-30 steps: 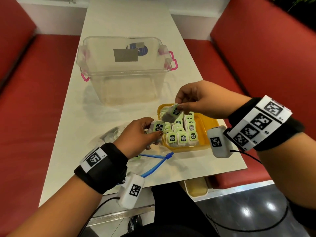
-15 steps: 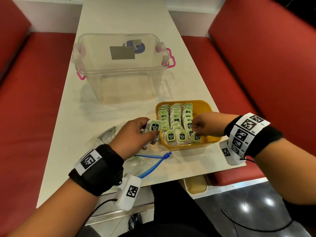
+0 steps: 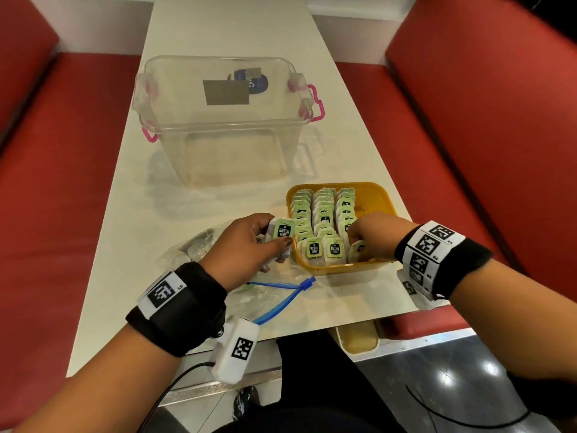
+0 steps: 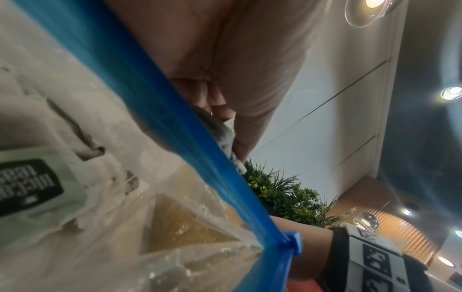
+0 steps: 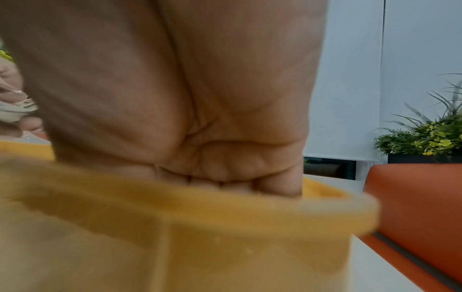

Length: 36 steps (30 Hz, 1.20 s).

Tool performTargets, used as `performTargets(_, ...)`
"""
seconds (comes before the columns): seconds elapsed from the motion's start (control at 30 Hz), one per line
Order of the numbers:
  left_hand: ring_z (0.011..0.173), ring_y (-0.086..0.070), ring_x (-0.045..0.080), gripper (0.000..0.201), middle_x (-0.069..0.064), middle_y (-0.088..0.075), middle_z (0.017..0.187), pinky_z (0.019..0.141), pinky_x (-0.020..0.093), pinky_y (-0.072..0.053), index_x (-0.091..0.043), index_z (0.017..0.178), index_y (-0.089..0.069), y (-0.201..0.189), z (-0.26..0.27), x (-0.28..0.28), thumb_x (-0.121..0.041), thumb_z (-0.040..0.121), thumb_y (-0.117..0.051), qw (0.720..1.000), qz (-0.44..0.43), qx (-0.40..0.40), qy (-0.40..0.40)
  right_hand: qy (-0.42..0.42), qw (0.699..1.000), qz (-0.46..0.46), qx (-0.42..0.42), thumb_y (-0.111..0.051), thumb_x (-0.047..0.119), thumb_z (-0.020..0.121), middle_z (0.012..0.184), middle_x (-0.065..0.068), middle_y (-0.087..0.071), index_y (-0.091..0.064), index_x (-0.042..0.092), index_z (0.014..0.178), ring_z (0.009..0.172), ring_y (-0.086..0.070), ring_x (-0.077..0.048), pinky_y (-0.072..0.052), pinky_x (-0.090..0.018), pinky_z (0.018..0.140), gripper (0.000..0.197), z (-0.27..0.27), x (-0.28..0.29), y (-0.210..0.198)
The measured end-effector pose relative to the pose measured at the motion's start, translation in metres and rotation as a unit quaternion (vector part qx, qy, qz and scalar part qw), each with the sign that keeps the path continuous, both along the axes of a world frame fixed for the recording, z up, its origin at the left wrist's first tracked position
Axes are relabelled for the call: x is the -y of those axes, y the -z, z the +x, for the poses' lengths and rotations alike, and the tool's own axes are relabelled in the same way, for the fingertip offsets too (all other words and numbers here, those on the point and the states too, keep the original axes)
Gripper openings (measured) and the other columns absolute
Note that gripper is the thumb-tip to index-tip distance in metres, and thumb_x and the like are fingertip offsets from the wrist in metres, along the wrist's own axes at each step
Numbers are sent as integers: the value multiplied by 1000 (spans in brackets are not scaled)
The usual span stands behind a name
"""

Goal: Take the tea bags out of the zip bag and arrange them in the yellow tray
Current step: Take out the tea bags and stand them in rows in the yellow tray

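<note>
The yellow tray (image 3: 376,195) sits near the table's right edge with three rows of green-labelled tea bags (image 3: 324,214) standing in it. My left hand (image 3: 249,242) grips a small stack of tea bags (image 3: 281,232) just left of the tray. Inside the tray's near right corner, my right hand (image 3: 371,235) has its fingers curled on a tea bag (image 3: 357,248) at the front of the right row. The clear zip bag (image 3: 271,295) with its blue zip strip lies on the table under my left wrist; the left wrist view shows the strip (image 4: 175,138) up close.
A clear plastic storage box (image 3: 224,120) with pink latches stands at the middle of the white table (image 3: 125,245). Red bench seats run along both sides. The table's near edge is just behind the zip bag.
My right hand came down from above the tray with a tea bag and now sits low in the tray's near right corner. The left hand stayed beside the tray with its stack.
</note>
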<state>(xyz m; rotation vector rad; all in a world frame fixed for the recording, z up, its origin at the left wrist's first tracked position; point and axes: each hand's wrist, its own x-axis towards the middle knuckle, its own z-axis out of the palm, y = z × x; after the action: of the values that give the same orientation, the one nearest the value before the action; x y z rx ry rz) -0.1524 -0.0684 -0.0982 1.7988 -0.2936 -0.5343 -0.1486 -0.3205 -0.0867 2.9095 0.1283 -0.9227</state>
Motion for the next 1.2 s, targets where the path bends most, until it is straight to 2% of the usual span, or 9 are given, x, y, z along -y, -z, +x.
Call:
performTargets(0.1,73,-71,15,4,-6,-71,77,58,31,-52,-23,90,-64,0,0,0,-19,91,-64,1000,-2,-3,-2,12,1000,0,12,-71,25,82,101,-1,-62,-63,20,115,88,-54,-20,-38,-26,67,35,3,1,0)
performTargets(0.2,73,-71,15,6,-6,-72,77,58,31,-52,-25,89,-64,-1,-1,0,-19,91,-64,1000,-1,-1,-3,18,1000,2,19,-74,26,80,103,-2,-62,-62,18,117,86,-50,-18,-38,-26,69,39,6,1,0)
performTargets(0.37,73,-70,13,6,-5,-72,78,58,30,-51,-25,89,-64,-1,0,0,-19,91,-63,1000,2,-2,-3,71,994,48,65,-77,20,75,92,-3,-61,-57,12,97,79,-53,-20,-36,-25,55,31,9,6,-1)
performTargets(0.57,74,-71,14,9,0,-73,82,57,28,-51,-22,93,-65,-2,-2,1,-15,93,-59,1000,-7,-16,-12,111,990,49,75,-76,21,77,85,0,-53,-49,16,93,78,-50,-20,-31,-22,49,32,8,5,3)
performTargets(0.67,78,-71,17,15,5,-73,87,57,26,-50,-22,93,-65,-3,-2,2,-10,90,-57,999,-18,-27,-18,120,988,62,72,-72,18,78,86,-5,-57,-49,14,89,75,-53,-22,-40,-25,52,26,7,3,7)
performTargets(0.77,82,-71,18,18,3,-73,86,55,21,-50,-22,93,-64,-4,-2,1,-7,92,-55,999,-27,-37,-14,128,987,73,67,-70,16,79,91,-10,-63,-50,12,91,77,-61,-26,-52,-33,64,24,6,2,7)
performTargets(0.97,83,-73,20,13,0,-73,97,56,27,-52,-22,97,-62,-2,-2,1,-10,93,-59,998,-45,-33,-10,109,982,83,132,-70,29,84,82,-1,-57,-51,16,90,72,-54,-19,-34,-23,51,24,7,1,-21)
performTargets(1.07,79,-73,21,12,-1,-72,102,54,28,-50,-20,102,-61,-3,-1,4,-15,91,-63,999,-40,-22,-11,79,966,174,174,-67,36,86,83,3,-62,-59,17,93,73,-59,-16,-41,-26,58,21,6,-14,-48)
performTargets(1.2,75,-72,15,17,-5,-72,99,54,25,-49,-21,105,-61,-9,-1,10,-18,89,-66,1000,-22,15,-4,51,948,288,129,-71,37,82,84,9,-66,-66,21,99,69,-64,-10,-54,-28,61,24,5,-43,-70)
